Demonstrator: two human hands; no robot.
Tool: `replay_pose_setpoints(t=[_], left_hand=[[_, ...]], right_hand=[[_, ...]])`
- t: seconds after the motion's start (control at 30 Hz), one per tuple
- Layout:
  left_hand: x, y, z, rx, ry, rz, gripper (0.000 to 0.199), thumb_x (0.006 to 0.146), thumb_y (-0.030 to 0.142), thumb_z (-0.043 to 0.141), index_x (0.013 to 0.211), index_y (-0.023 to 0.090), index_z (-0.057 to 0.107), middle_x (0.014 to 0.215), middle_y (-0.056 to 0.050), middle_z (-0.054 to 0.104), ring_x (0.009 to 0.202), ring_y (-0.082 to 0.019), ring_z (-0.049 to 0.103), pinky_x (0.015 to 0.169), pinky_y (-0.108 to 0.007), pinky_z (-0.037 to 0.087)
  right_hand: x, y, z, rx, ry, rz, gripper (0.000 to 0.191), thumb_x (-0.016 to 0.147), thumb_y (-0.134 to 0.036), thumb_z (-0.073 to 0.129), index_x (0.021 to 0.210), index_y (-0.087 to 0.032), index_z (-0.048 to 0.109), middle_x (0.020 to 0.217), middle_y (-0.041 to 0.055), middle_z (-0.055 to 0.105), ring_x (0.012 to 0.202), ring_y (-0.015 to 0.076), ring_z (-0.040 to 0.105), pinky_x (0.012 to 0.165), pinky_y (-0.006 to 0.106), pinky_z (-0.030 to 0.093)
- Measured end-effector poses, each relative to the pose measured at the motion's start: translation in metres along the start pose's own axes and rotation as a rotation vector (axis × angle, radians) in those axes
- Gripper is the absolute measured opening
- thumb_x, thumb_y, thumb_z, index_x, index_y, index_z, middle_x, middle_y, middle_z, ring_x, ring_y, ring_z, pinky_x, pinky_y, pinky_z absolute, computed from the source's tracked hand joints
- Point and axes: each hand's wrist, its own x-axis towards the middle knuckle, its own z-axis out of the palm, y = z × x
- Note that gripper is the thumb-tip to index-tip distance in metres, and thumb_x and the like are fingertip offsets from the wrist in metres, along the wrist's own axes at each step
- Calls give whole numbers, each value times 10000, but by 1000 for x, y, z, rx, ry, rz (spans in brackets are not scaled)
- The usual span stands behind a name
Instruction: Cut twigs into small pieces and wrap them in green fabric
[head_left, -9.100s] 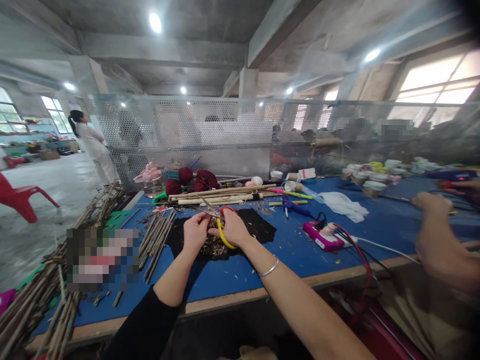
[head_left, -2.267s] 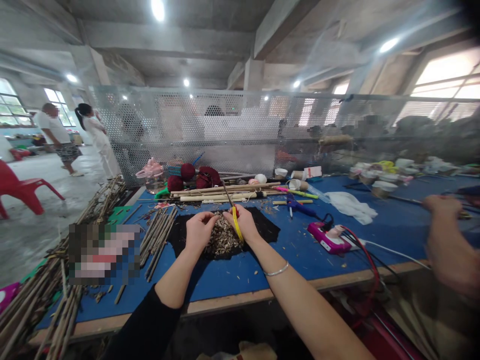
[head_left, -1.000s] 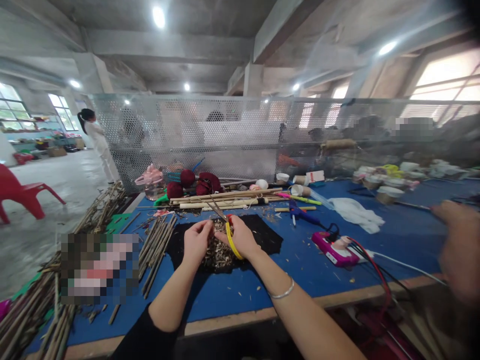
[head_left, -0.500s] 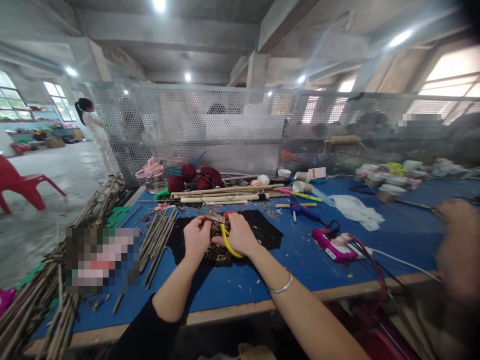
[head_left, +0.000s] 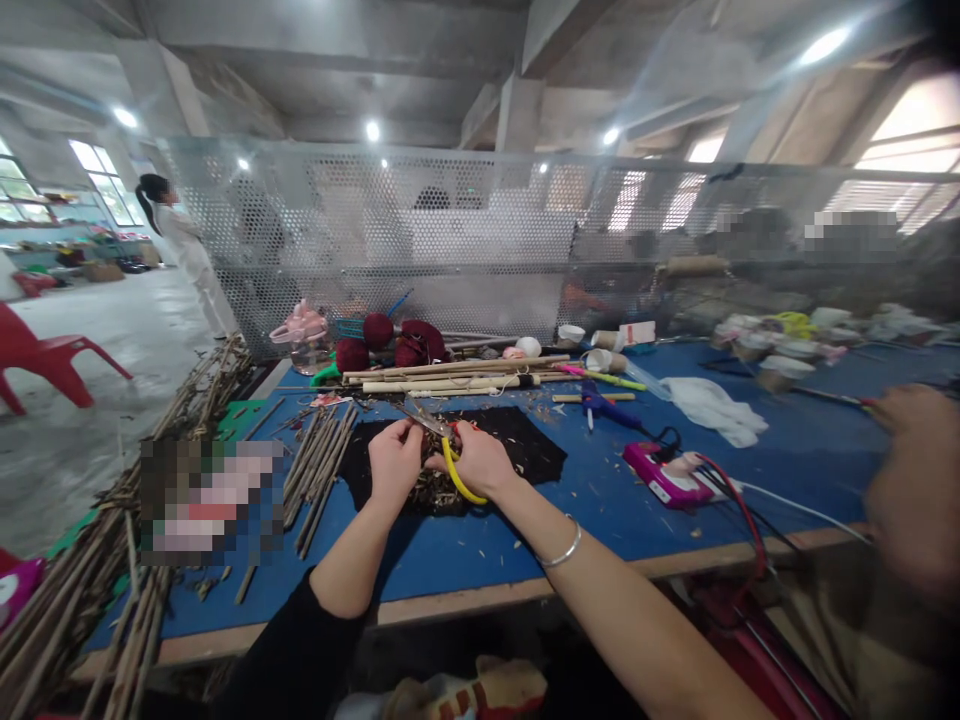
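Observation:
My right hand (head_left: 486, 465) is closed around scissors with a yellow handle (head_left: 463, 478); a bit of red shows by the fingers. Their metal blades (head_left: 429, 418) point up and left, past the fingertips of my left hand (head_left: 395, 462). That hand is pinched closed beside the blades, and whatever it holds is too small or hidden to name. Under both hands lies a black cloth (head_left: 534, 445), with a heap of brown and pale plant cuttings (head_left: 439, 492) on it. Left of the cloth, several thin cut sticks (head_left: 319, 465) lie in a loose bunch.
A blue tabletop (head_left: 585, 545) carries long wooden rods (head_left: 450, 377), dark red yarn balls (head_left: 352, 355), a blue glue gun (head_left: 600, 405) and a magenta power strip (head_left: 664, 477). Long branches (head_left: 97, 560) line the left edge. At right is another person's hand (head_left: 911, 410). A perforated screen (head_left: 487, 240) stands behind.
The view has shifted slightly. Both my hands stay over the heap, the right still on the scissors, and their pose is almost the same.

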Motion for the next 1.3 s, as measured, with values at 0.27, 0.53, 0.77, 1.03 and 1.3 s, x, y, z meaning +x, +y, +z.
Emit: replay_pose_setpoints(t=[0.27, 0.53, 0.77, 1.03, 1.3], left_hand=[[4, -4, -3, 18, -113, -60, 271, 756, 326, 480, 607, 138, 607, 503, 28, 546, 495, -91, 468, 507, -182, 342], [1, -6, -12, 248, -285, -39, 325, 768, 360, 466, 559, 156, 608, 479, 16, 547, 476, -105, 466, 497, -209, 310], [2, -11, -27, 523, -187, -67, 216, 747, 348, 526, 671, 183, 642, 647, -32, 643, 632, -164, 566, 603, -247, 357], [-33, -5, -42, 233, -60, -48, 334, 790, 443, 494, 981, 176, 555, 684, 9, 580, 516, -113, 502, 525, -220, 386], [-51, -13, -41, 64, -143, -93, 319, 800, 401, 509, 1002, 159, 554, 687, 3, 558, 562, -107, 510, 536, -205, 420]], right_hand=[[-3, 3, -14, -123, -99, 30, 668, 670, -758, 451, 1001, -183, 531, 904, 128, 664, 842, 279, 635, 689, 315, 422], [-17, 11, -24, -129, -209, 18, 656, 720, -770, 329, 874, -187, 588, 844, 121, 672, 783, 265, 643, 611, 288, 417], [-27, 33, -57, -180, -273, 82, 565, 605, -748, 514, 772, -217, 613, 804, 83, 677, 734, 257, 632, 556, 274, 388], [-5, 159, -83, -371, -232, 412, 281, 748, -344, 516, 880, -135, 650, 885, 169, 673, 816, 279, 644, 621, 287, 414], [39, 179, -100, -407, -506, 329, 301, 670, -389, 618, 814, -130, 674, 847, 134, 681, 774, 258, 645, 617, 284, 444]])
